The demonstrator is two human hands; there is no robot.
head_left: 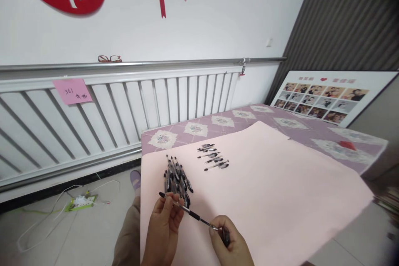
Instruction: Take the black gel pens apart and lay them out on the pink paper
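Here the left hand [165, 224] pinches a gel pen [195, 215] by its barrel above the pink sheet [280, 183], the right hand [232, 244] pinching what looks like its black cap [225, 237] by the tip, seemingly mid-capping or uncapping, which calls next for straight alignment.

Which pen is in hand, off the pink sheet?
The pen spanning the left hand and right hand, black grip showing between them. The others lie on the pink sheet: a pile beyond the left hand, a smaller group to its right.
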